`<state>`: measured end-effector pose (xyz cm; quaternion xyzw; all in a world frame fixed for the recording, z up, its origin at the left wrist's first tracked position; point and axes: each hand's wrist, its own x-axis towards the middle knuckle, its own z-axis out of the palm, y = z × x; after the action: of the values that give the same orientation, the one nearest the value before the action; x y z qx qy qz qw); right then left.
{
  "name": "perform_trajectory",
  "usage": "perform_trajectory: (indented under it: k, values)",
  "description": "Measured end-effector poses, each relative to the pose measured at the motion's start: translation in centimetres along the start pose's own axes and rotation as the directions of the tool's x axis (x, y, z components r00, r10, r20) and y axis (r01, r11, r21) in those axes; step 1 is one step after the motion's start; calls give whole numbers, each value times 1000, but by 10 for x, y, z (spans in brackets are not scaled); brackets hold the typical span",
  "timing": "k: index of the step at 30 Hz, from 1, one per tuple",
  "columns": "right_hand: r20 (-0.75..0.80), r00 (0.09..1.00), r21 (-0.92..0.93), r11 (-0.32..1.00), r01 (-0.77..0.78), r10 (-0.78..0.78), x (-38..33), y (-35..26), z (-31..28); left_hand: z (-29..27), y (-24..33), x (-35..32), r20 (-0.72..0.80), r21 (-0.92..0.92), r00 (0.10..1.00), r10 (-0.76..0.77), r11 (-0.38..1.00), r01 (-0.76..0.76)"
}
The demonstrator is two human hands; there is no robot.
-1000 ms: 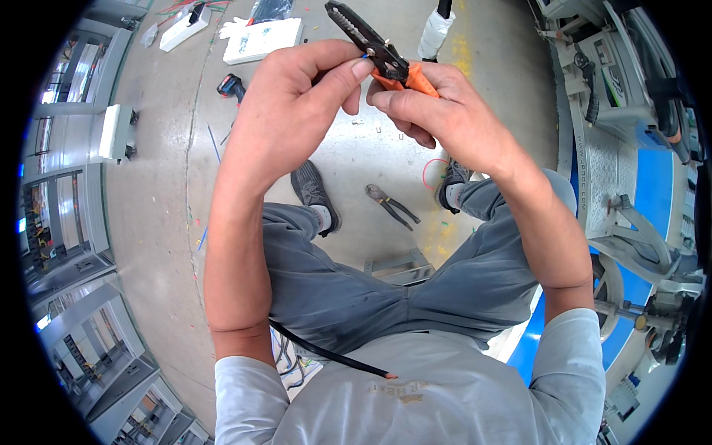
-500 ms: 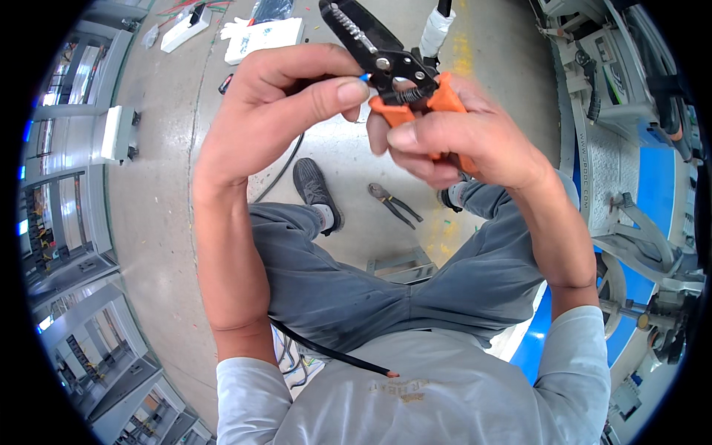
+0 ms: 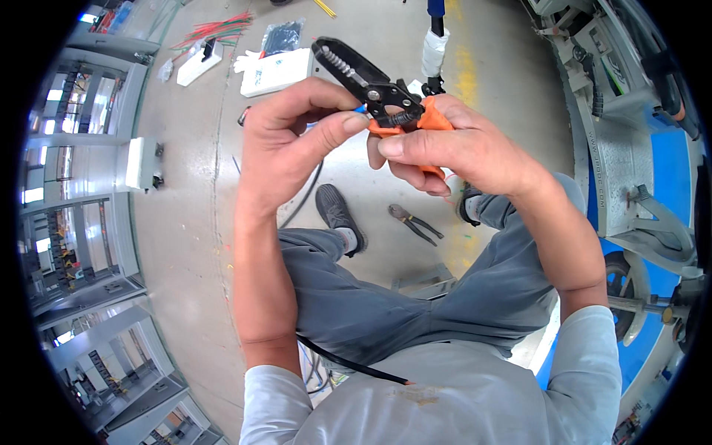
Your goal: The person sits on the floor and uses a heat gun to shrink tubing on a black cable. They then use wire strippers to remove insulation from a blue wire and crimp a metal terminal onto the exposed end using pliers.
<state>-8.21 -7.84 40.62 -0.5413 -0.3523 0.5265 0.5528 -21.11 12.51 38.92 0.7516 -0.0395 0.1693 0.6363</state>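
In my right hand (image 3: 475, 152) is a wire stripper (image 3: 373, 95) with black jaws and orange handles, my fingers wrapped round the handles. Its jaws point up and to the left, over the floor between my feet. My left hand (image 3: 278, 144) is closed, thumb and forefinger pinching a blue wire (image 3: 361, 109) right beside the tool. Where the wire enters the stripper is hidden by the jaws and fingertips. A black cable (image 3: 352, 362) with a copper-coloured end lies across my lap.
Cable cutters (image 3: 415, 224) lie on the floor between my shoes. Farther off are a white box (image 3: 278, 73), a white block (image 3: 199, 67) and red and green wires (image 3: 222, 28). Metal cabinets (image 3: 89, 245) line the left; a wheeled metal machine (image 3: 623, 178) stands at right.
The floor and cabinets have shifted right and down in the picture. The stripper's orange handles look closer together. Both hands keep their hold and sit slightly lower in view.
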Motion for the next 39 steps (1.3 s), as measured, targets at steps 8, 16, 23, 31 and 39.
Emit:
perform_trajectory:
  k: [8, 16, 23, 31, 39]
  values:
    - [66, 978, 345, 924, 164, -198, 4, 12, -25, -3, -4, 3, -35, -60, 999, 0, 998, -2]
    - [485, 821, 714, 678, -173, -301, 2, 32, 3, 3, -4, 10, -9, -298, 979, 202, 935, -195]
    - [541, 730, 770, 596, -228, -419, 8, 36, 10, 14, -6, 5, 4, -395, 984, 179, 904, -163]
    - [551, 704, 794, 541, -277, -449, 10, 36, 19, 17, -4, 3, -15, -540, 985, 169, 828, -150]
    - [614, 664, 739, 605, -296, -426, 12, 40, 19, 23, -4, 0, -50, -576, 987, 156, 803, -156]
